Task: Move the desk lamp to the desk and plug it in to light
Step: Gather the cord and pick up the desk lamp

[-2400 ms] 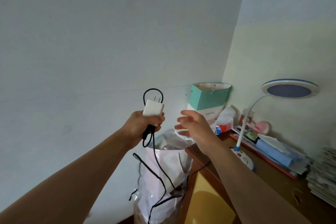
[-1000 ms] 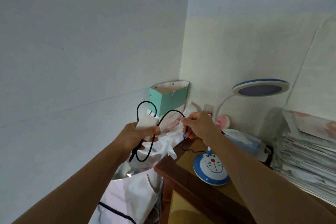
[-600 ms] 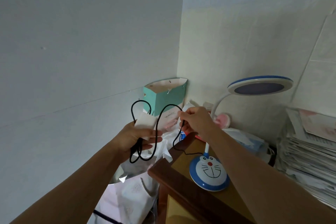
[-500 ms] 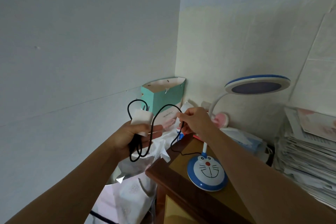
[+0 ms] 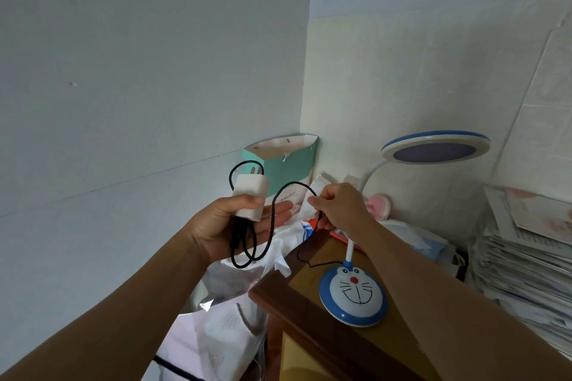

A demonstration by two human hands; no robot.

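The desk lamp stands on the wooden desk (image 5: 312,312): a blue-and-white cartoon-face base (image 5: 353,294), a white bent neck and a round blue-rimmed head (image 5: 435,149), unlit. Its black cable (image 5: 272,226) runs from the base up into both hands. My left hand (image 5: 223,226) lies palm up, thumb pressing the white plug adapter (image 5: 250,196) with its prongs pointing up and cable loops hanging below. My right hand (image 5: 339,206) pinches the cable just above the desk's left edge.
A teal paper bag (image 5: 283,164) leans in the wall corner. White plastic bags (image 5: 223,318) fill the gap left of the desk. Stacked papers (image 5: 523,263) pile up at the right; a pink round item and boxes sit behind the lamp.
The view has swung right and down onto the desk. My right hand, empty before, has taken the cable. My left hand has opened flatter under the adapter.
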